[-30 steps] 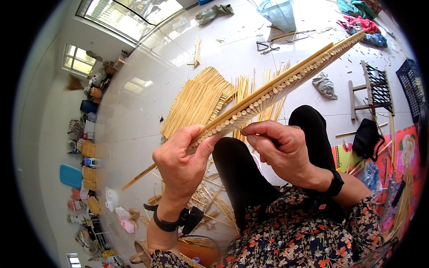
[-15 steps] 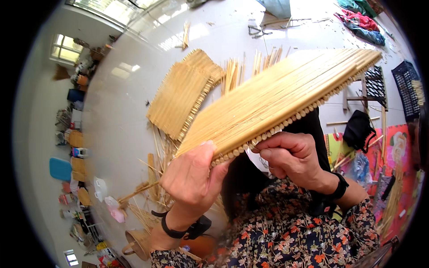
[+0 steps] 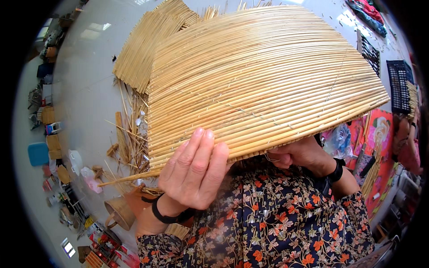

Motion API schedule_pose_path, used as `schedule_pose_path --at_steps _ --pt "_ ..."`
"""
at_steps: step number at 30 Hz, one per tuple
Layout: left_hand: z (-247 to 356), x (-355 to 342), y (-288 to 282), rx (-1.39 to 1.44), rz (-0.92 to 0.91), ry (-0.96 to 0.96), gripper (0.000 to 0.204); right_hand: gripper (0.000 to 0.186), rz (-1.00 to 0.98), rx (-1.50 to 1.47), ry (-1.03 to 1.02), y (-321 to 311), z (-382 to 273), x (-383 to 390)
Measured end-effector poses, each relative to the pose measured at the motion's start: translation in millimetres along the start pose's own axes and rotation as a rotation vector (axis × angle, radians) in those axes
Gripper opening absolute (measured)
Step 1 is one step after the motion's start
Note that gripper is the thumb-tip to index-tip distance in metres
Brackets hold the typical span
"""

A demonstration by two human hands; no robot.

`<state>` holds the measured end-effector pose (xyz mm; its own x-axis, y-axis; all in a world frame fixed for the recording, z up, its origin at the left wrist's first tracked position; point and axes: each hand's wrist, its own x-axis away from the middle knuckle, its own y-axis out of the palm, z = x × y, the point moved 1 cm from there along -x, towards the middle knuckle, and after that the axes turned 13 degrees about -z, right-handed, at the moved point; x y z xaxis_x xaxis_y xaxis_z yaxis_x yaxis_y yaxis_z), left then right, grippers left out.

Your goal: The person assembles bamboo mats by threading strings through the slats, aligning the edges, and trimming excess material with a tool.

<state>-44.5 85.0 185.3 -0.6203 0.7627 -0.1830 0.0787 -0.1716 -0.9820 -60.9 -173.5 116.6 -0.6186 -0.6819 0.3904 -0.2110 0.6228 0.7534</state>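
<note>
A broad mat of thin, straw-coloured stalks (image 3: 268, 76), sewn with lines of pale stitches, is held up in front of me with its flat face showing. My left hand (image 3: 194, 172) grips its near left edge, fingers laid along the face and thumb hidden beneath. At the near edge, my right hand (image 3: 301, 156) is closed, its fingertips partly covered by the mat. A fine thread loop shows beside those fingers; whether they pinch it is hidden. One stalk (image 3: 125, 179) juts out leftward past the mat's near left corner.
Other stalk mats (image 3: 147, 44) lie on the floor at the far left, with loose stalks (image 3: 129, 129) scattered nearer. A wooden bucket (image 3: 119, 213) stands at lower left. To the right are a dark plastic crate (image 3: 399, 85) and a red flowered cloth (image 3: 382, 134).
The mat has tipped from nearly edge-on to show its broad face, covering more of the floor. My right hand has slipped partly under its near edge. My view has shifted too.
</note>
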Motion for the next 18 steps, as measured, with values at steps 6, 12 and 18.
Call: schedule_pose_path --at_steps 6,12,18 --pt "-1 1 -1 -0.044 -0.006 0.014 0.02 0.016 -0.004 0.264 0.087 -1 -2 7" --pt "0 0 2 -0.078 0.023 0.016 0.018 0.021 -0.064 0.439 -0.002 -8 3 -1" --pt "-1 -1 1 -0.074 0.033 0.007 0.018 0.022 -0.031 0.53 -0.119 -2 0 -5"
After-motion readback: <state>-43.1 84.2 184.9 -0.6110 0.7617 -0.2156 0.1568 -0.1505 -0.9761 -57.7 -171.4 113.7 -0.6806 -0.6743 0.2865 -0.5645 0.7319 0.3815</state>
